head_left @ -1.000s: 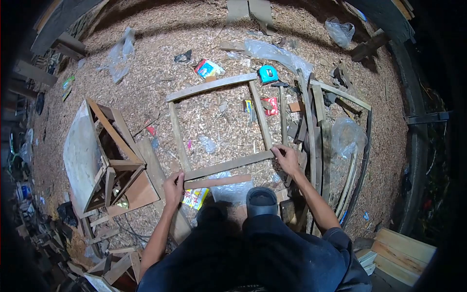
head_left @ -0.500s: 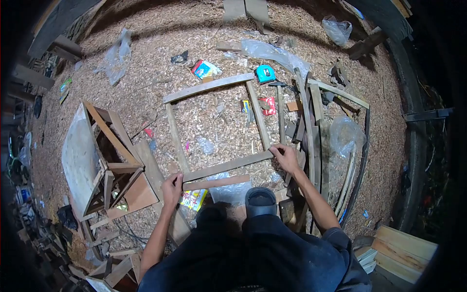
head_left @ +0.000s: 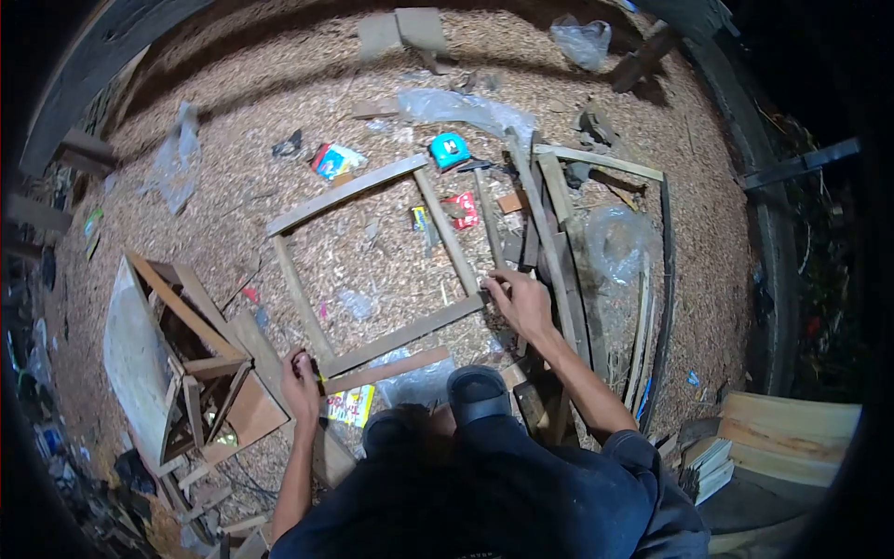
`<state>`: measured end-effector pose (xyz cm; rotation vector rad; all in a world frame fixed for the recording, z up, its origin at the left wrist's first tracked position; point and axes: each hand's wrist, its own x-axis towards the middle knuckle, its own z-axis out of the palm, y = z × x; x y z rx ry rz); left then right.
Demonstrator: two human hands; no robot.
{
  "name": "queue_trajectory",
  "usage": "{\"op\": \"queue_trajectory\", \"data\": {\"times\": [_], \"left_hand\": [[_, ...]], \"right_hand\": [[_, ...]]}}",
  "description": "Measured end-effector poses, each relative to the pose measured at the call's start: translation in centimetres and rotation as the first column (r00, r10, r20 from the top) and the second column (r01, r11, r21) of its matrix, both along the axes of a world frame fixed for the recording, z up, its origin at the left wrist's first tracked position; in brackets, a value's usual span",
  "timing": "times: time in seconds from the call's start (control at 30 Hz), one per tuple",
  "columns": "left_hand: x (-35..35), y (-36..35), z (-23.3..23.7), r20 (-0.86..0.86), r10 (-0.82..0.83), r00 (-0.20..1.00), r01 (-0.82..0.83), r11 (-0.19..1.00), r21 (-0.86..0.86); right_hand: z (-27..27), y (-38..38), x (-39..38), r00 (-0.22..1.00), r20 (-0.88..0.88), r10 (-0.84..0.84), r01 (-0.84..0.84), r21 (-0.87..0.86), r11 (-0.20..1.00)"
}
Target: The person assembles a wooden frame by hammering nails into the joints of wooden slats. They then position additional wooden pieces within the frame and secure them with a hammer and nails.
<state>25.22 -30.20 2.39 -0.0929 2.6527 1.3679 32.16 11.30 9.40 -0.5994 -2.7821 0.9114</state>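
A four-sided wooden frame point(head_left: 407, 333) lies flat on the wood shavings in front of my feet. My right hand point(head_left: 523, 306) pinches its near right corner between thumb and fingers. Just left of the near left corner is my left hand point(head_left: 300, 387), apart from the frame, its fingers curled round something small and dark that I cannot make out. A loose wooden strip point(head_left: 386, 369) rests between the frame and my feet. Beyond the far right corner sits a teal tape measure point(head_left: 449, 150), with a hammer point(head_left: 488, 214) lying beside the frame's right side.
Long wooden pieces point(head_left: 549, 242) lie to the right, near a clear plastic bag point(head_left: 616, 244). On the left stands a wooden structure with a pale panel point(head_left: 140, 359). Colourful wrappers point(head_left: 350, 406) and plastic sheets point(head_left: 466, 109) are scattered about. Pale boards point(head_left: 792, 438) are at lower right.
My left hand has come off the frame's near left corner and moved a little left and down. My right hand stays at the near right corner. The whole view has shifted and turned slightly.
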Motion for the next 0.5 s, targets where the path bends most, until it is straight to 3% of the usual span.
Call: {"op": "queue_trajectory", "data": {"times": [0.03,0.07,0.13,0.2,0.33,0.37,0.4,0.47,0.5], "left_hand": [[-0.2,0.2,0.6,0.0,0.013,1.0,-0.013,1.0,0.017],[-0.3,0.4,1.0,0.003,0.026,1.0,-0.026,0.999,0.033],[-0.5,0.7,1.2,0.016,-0.006,1.0,0.005,0.999,0.032],[-0.9,1.6,1.9,-0.083,-0.012,0.996,0.016,0.999,0.043],[-2.4,3.7,3.4,-0.055,-0.122,0.991,0.121,0.993,-0.016],[-2.8,4.7,4.7,-0.186,-0.247,0.951,0.228,0.966,-0.119],[-3.9,5.9,6.1,-0.195,-0.262,0.945,0.243,0.963,-0.117],[-5.7,8.1,8.3,-0.149,-0.578,0.803,0.555,0.815,-0.169],[-6.6,9.4,9.5,-0.042,-0.622,0.782,0.613,0.779,-0.132]], "right_hand": [[2.0,0.4,0.0,0.996,-0.051,-0.074,0.073,-0.029,0.997],[3.5,1.7,0.2,0.971,-0.195,-0.138,0.152,0.055,0.987],[7.7,4.8,0.2,0.89,-0.247,-0.382,0.404,0.041,0.914],[10.5,8.7,0.7,0.857,-0.149,-0.493,0.514,0.17,0.841],[9.0,11.1,2.1,0.876,-0.096,-0.472,0.482,0.162,0.861],[8.7,10.8,2.2,0.872,-0.08,-0.483,0.489,0.081,0.869],[7.0,11.5,2.6,0.868,-0.079,-0.49,0.495,0.076,0.866],[6.9,10.9,2.8,0.864,-0.085,-0.496,0.501,0.047,0.864],[6.6,11.1,2.9,0.863,-0.071,-0.5,0.503,0.032,0.864]]}}
